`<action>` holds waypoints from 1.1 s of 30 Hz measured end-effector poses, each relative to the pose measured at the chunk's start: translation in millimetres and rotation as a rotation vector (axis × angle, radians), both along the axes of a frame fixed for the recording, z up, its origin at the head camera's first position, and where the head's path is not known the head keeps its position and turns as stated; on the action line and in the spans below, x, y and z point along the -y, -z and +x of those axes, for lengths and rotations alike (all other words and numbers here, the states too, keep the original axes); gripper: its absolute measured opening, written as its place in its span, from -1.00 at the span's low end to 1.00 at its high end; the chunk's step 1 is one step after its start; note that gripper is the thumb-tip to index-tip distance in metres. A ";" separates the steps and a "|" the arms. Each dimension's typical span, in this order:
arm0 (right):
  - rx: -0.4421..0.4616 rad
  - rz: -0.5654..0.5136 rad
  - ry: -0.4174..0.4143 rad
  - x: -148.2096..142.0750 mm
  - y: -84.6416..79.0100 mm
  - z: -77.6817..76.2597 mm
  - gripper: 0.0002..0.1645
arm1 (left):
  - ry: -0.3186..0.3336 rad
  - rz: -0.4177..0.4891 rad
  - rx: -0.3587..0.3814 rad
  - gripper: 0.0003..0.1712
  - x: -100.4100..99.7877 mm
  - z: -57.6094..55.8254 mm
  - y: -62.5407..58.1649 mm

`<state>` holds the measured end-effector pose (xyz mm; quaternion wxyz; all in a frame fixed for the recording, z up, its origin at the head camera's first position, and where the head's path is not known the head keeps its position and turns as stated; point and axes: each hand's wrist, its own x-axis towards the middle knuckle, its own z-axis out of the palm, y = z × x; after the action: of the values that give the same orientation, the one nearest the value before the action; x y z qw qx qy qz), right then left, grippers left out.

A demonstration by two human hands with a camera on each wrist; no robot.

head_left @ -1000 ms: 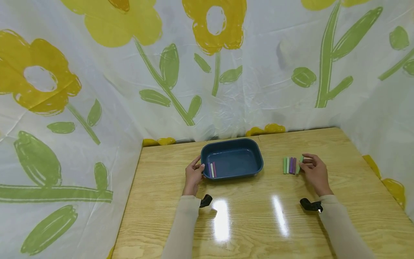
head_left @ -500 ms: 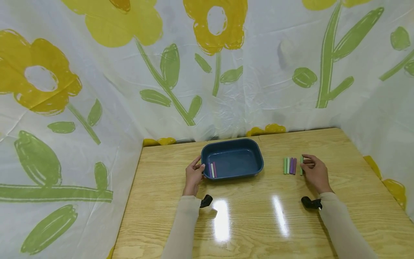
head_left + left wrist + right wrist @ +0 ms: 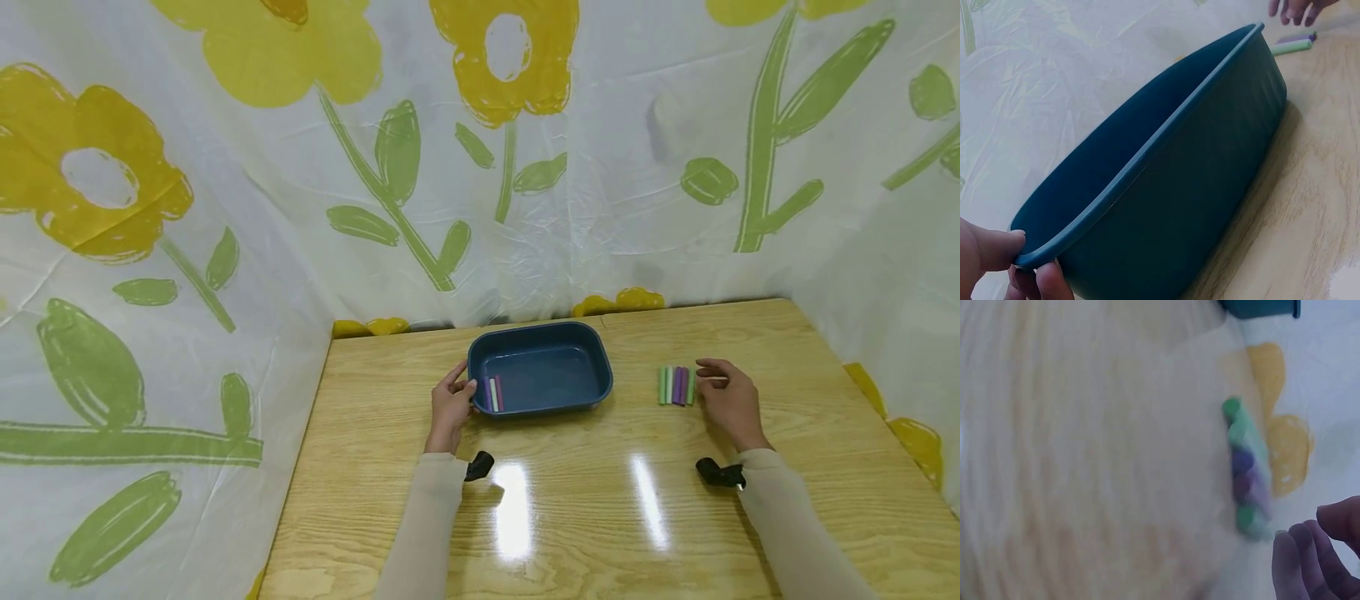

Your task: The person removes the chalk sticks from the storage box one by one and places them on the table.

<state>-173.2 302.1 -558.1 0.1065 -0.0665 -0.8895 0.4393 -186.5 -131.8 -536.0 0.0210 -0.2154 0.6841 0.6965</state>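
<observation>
Wood-grain desk [image 3: 577, 517] bears, near its far edge, a blue tray [image 3: 551, 367] whose rim [image 3: 1138, 161] the left hand [image 3: 448, 414] pinches and, toward the right edge, five coloured sticks [image 3: 677, 386] just beside the loosely curled right hand [image 3: 732, 407].

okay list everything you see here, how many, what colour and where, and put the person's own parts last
Table: 1, light wood, under everything
Bin: 1, dark blue, on the table
Sticks in the bin: 3, purple, white and pink, near its left end
Row of sticks: 5, green, pale green, two purple, green, right of the bin
Sheeting: count unclear, white with yellow flowers, behind and beside the table
Wrist devices: 2, black, one per wrist
Sleeves: 2, beige, on the forearms
Left hand: 1, gripping the bin's rim
Right hand: 1, beside the row
</observation>
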 end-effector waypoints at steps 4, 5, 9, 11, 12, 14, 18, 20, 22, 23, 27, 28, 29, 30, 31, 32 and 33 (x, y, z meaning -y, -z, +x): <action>-0.069 -0.020 -0.047 12.9 -8.8 0.0 -0.62 | -0.003 0.005 0.000 -0.46 0.5 -0.2 0.2; -0.082 -0.030 -0.060 17.0 -11.0 -0.2 -0.63 | -0.004 0.007 -0.001 -0.46 0.7 -0.3 0.4; -0.121 -0.065 -0.115 34.7 -19.4 -1.6 -0.64 | -0.004 0.010 -0.009 -0.46 1.1 -0.3 0.2; -0.135 -0.090 -0.138 43.8 -22.5 -3.1 -0.64 | -0.001 0.012 -0.013 -0.46 1.2 0.0 0.1; -0.143 -0.104 -0.149 48.1 -23.2 -4.2 -0.64 | 0.001 0.012 -0.016 -0.46 1.3 0.1 0.2; -0.159 -0.135 -0.172 56.9 -23.7 -7.0 -0.66 | 0.005 0.018 -0.020 -0.46 1.5 0.7 0.3; -0.188 -0.165 -0.208 74.8 -24.3 -11.6 -0.68 | 0.016 0.023 -0.030 -0.47 1.4 1.5 0.5; -0.196 -0.163 -0.213 84.1 -25.4 -13.6 -0.69 | 0.020 0.025 -0.035 -0.47 1.3 1.4 0.6; -0.195 -0.169 -0.218 93.4 -27.2 -15.3 -0.69 | 0.021 0.026 -0.037 -0.47 1.2 1.1 1.0; -0.193 -0.177 -0.219 98.2 -28.4 -16.1 -0.69 | 0.021 0.026 -0.039 -0.46 1.4 0.9 1.2; -0.182 -0.202 -0.232 117.9 -32.4 -18.9 -0.70 | 0.018 0.024 -0.038 -0.46 1.8 0.8 1.5; -0.181 -0.206 -0.237 122.6 -32.7 -19.6 -0.70 | 0.016 0.024 -0.036 -0.46 1.8 0.8 1.6; -0.184 -0.207 -0.243 127.5 -33.3 -19.8 -0.70 | 0.015 0.024 -0.035 -0.46 1.8 0.8 1.7; -0.188 -0.204 -0.250 132.3 -33.9 -19.8 -0.71 | 0.013 0.026 -0.034 -0.46 1.8 0.9 1.7; -0.187 -0.205 -0.260 137.0 -34.1 -20.0 -0.71 | 0.011 0.027 -0.032 -0.46 1.6 1.0 1.5; -0.187 -0.207 -0.269 141.9 -34.7 -19.9 -0.71 | 0.008 0.029 -0.032 -0.46 1.5 0.9 1.5; -0.187 -0.207 -0.276 146.7 -34.9 -20.0 -0.71 | 0.005 0.030 -0.032 -0.46 1.4 0.9 1.5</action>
<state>-193.2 155.5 -523.1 0.1199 0.0865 -0.8265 0.5432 -185.6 -133.2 -537.5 0.0154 -0.2022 0.6744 0.7100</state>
